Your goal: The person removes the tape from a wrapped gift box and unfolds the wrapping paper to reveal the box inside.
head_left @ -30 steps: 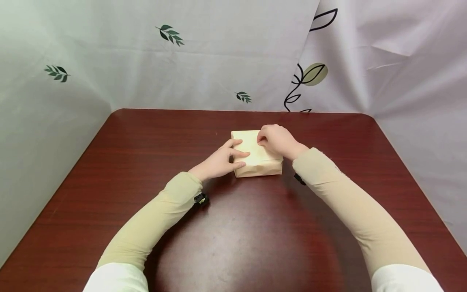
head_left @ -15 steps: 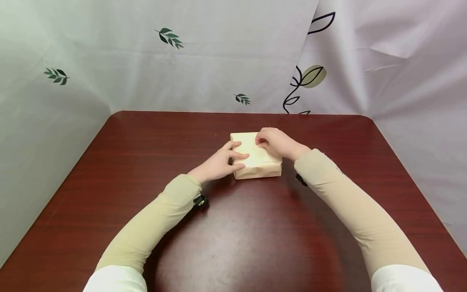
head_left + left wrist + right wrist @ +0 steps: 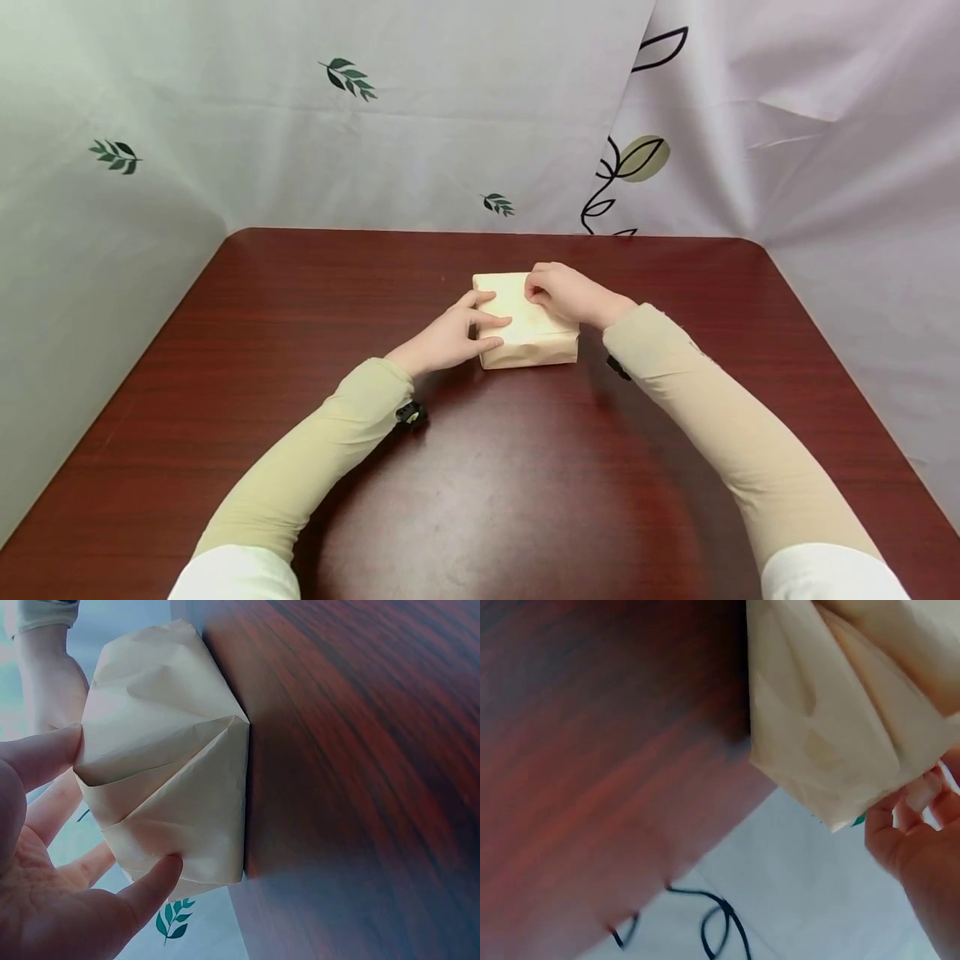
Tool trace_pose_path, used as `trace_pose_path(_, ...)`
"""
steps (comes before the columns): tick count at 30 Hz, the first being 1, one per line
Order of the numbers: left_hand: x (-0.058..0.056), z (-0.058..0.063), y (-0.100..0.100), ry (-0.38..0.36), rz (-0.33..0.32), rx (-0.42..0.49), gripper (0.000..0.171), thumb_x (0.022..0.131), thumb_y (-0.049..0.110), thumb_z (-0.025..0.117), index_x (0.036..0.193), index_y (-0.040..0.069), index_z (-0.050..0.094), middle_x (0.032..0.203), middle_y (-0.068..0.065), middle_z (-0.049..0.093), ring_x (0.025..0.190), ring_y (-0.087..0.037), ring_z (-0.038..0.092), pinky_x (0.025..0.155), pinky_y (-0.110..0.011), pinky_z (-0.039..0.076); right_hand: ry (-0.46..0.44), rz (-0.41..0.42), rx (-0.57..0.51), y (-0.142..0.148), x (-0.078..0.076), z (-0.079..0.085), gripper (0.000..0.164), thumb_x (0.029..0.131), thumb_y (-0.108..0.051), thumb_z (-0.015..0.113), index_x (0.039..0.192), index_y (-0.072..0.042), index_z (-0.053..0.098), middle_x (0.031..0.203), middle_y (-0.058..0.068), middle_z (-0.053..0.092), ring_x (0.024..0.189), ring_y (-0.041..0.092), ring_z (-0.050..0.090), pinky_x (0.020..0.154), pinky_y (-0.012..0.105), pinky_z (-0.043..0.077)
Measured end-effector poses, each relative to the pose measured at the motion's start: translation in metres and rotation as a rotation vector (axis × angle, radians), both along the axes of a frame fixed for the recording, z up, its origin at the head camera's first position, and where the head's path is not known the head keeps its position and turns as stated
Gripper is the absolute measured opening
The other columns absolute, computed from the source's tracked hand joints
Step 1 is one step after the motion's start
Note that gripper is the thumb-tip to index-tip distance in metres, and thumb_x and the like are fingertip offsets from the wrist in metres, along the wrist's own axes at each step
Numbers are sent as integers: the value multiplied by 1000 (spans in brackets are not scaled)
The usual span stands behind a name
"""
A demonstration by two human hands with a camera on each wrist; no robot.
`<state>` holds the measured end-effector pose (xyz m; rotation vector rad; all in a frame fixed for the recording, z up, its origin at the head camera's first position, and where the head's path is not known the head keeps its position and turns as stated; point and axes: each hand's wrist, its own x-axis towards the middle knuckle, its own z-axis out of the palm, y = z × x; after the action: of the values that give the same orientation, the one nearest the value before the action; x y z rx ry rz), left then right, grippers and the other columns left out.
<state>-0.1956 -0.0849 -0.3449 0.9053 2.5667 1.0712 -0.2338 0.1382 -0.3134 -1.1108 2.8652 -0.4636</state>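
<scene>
Dark red wooden tabletop [image 3: 472,483] bears, just right of frame centre, a cream paper-wrapped box [image 3: 536,331], front face toward frame bottom, longest visible edges left-right. Left hand [image 3: 447,336] touches it, fingers spread; right hand [image 3: 572,293] curls over its top, pinching or not unclear.

Plain pale cream on the box [image 3: 525,327] at left grip [image 3: 450,332] and right grip [image 3: 568,292]. Deep reddish brown with darker grain streaks across the bench [image 3: 480,467] under both. Yellowish beige on the left sleeve [image 3: 300,462] behind left grip, pinker beige on the right sleeve [image 3: 705,408] behind right grip. Black with a yellow-green spot on the gadget [image 3: 411,414] near left grip. Beyond both, greyish white over the cloth [image 3: 450,117], with dark green leaf sprigs [image 3: 350,79]; farther right, black leaf outlines and an olive oval [image 3: 645,158].
</scene>
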Motion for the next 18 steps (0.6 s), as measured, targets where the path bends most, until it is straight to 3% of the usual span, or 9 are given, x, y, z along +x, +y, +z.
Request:
trace_pose_path(5, 0, -1, -1, 15, -4, 8, 36, 89, 17, 67, 124, 8, 64, 150, -16, 30, 139, -32, 31, 108, -41, 34, 119, 61, 86, -5, 2, 0, 16, 91, 2, 53, 78, -4, 59, 78, 7, 50, 75, 23, 46, 72, 32, 40)
trace_pose_path(10, 1, -2, -3, 14, -2, -6, 37, 89, 18, 67, 125, 9, 63, 150, -15, 29, 138, -32, 32, 108, -41, 34, 243, 111, 197, -10, 4, -5, 13, 93, 3, 49, 87, 2, 60, 85, 13, 55, 81, 28, 46, 79, 35, 41)
trace_pose_path(14, 1, -2, -2, 19, -3, -10, 37, 89, 19, 67, 125, 10, 63, 150, -15, 30, 138, -31, 33, 108, -40, 34, 208, 89, 204, -10, 3, -10, 13, 95, 3, 44, 89, 3, 56, 88, 15, 53, 82, 28, 41, 79, 36, 37)
trace_pose_path(18, 0, -1, -2, 30, -4, -11, 37, 89, 19, 67, 125, 10, 63, 150, -14, 31, 138, -31, 34, 108, -40, 35, 122, 41, 88, -4, -1, -14, 14, 94, 4, 43, 82, -1, 49, 81, 11, 47, 79, 26, 38, 77, 35, 33)
